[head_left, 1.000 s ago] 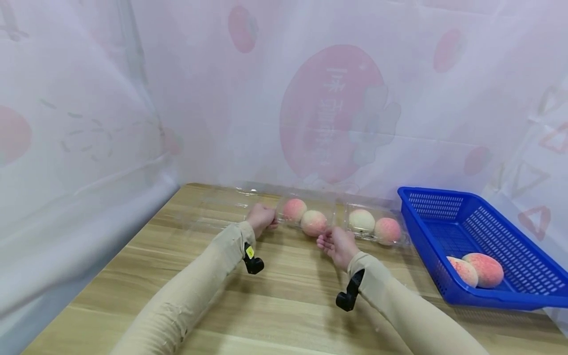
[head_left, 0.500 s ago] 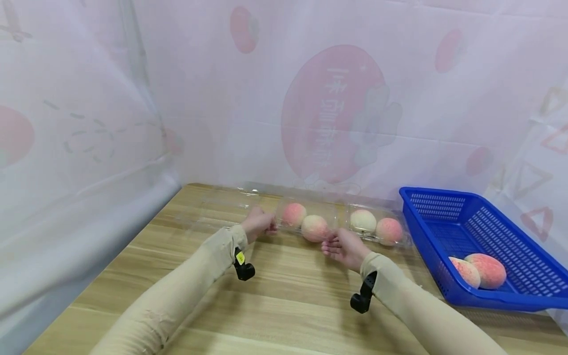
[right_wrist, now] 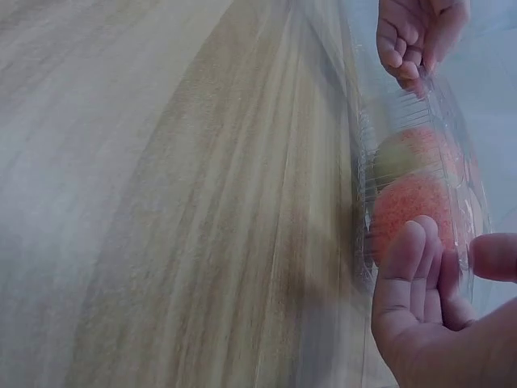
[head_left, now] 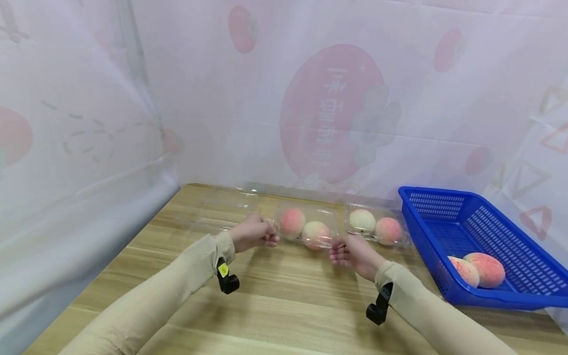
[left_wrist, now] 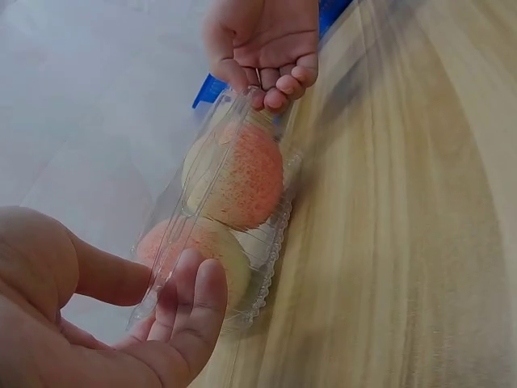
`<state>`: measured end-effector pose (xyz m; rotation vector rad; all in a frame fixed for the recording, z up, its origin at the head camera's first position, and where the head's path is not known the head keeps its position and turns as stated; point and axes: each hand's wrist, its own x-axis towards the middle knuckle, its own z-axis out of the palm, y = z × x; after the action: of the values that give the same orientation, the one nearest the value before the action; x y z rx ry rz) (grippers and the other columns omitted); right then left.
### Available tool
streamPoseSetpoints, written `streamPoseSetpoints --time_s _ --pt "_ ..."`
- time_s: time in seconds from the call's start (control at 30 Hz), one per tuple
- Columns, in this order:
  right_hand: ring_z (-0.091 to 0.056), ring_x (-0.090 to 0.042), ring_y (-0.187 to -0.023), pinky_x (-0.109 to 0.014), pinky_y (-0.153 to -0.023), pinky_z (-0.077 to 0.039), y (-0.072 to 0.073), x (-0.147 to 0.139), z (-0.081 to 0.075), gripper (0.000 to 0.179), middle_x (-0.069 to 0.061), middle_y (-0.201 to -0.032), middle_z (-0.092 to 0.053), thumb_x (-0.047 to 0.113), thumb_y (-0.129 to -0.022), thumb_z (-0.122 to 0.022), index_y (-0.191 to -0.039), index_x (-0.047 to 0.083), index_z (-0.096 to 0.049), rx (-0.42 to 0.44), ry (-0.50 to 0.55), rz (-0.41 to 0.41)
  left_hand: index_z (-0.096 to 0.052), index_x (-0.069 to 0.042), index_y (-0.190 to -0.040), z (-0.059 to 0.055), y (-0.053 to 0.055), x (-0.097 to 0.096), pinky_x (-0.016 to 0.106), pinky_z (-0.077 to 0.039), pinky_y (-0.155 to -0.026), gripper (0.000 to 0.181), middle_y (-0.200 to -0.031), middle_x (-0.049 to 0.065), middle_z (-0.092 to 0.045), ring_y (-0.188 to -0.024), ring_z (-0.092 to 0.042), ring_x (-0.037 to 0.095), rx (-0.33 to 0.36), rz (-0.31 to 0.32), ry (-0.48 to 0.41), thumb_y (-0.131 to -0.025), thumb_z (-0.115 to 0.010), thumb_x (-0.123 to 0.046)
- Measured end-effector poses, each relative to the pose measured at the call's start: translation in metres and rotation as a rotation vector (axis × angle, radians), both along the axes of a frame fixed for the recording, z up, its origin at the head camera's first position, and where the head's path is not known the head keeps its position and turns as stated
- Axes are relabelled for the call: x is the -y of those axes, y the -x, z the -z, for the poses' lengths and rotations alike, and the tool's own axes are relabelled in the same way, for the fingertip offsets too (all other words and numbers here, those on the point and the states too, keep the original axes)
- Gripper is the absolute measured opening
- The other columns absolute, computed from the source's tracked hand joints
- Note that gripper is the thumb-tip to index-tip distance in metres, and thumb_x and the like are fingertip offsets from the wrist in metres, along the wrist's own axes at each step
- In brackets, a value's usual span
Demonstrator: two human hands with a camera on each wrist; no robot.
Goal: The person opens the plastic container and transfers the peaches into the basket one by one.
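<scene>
A clear plastic clamshell box with two pink-and-cream peaches inside sits between my hands. One peach lies to the left, and the other peach is nearer to me on the right. My left hand pinches the box's left end between thumb and fingers. At the opposite end, my right hand pinches the rim, its fingers curled under the edge. The left wrist view shows the lid lying over the peaches, with the ridged lower rim along the table side.
Another clear box without fruit lies at the left rear. To the right stands a clear box with two peaches, close beside a blue plastic basket holding two more peaches. A printed white curtain hangs behind the wooden table.
The middle box with its peaches has come slightly toward me. Both hands have moved nearer and their wrists have spread apart, while the other boxes and basket stay put.
</scene>
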<state>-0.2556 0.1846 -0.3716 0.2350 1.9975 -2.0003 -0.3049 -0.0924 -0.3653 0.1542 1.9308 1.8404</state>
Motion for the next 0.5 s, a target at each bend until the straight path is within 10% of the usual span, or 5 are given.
streamPoseSetpoints --time_s 0.5 --pt "-0.064 -0.024 -0.077 -0.034 -0.073 -0.055 -0.032 -0.005 -0.009 0.02 -0.016 -0.088 -0.063 0.005 -0.092 -0.05 -0.101 -0.012 -0.056 -0.024 -0.009 -0.062 -0.053 0.013 -0.096 -0.005 -0.035 0.016 0.038 -0.056 -0.084 0.006 -0.091 0.022 -0.064 -0.082 -0.066 0.024 -0.014 0.101 -0.042 -0.096 -0.05 0.008"
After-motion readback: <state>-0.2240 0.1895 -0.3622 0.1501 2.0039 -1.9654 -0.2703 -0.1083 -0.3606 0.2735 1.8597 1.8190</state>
